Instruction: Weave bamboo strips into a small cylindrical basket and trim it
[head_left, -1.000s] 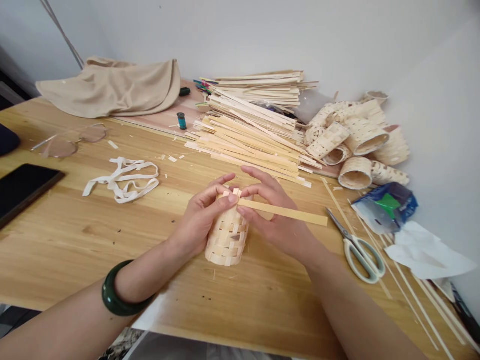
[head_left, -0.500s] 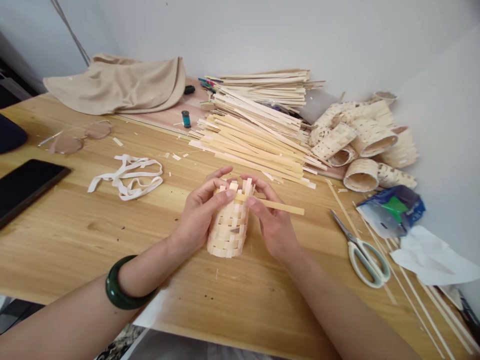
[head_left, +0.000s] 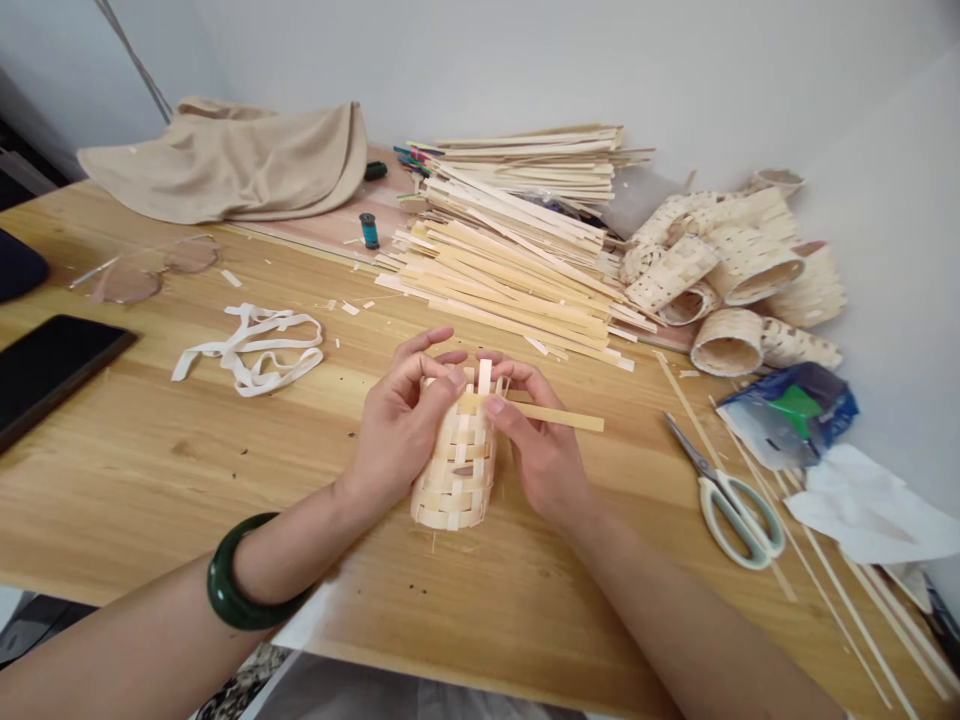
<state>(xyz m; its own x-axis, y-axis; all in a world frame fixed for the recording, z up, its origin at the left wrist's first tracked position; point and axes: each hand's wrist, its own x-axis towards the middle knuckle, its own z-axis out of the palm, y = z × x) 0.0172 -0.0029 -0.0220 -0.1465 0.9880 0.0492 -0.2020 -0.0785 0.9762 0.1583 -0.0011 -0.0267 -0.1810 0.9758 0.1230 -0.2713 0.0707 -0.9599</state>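
On table (head_left: 262,450): phone (head_left: 54,370) left, scissors (head_left: 716,477) right, strip pile (head_left: 506,275) behind basket (head_left: 454,485).

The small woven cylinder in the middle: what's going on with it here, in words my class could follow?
A person is handling the woven cylinder above a wooden table. The left hand holds its left side, thumb near the top. The right hand has its thumb on a yellow strip at the upper edge; the strip's loose end sticks out rightward. Scissors lie to the right; more strips are piled behind.

I can steer across the tabletop (head_left: 469,605) nearside of the woven basket (head_left: 452,488), but strip piles (head_left: 510,285) block beyond it.
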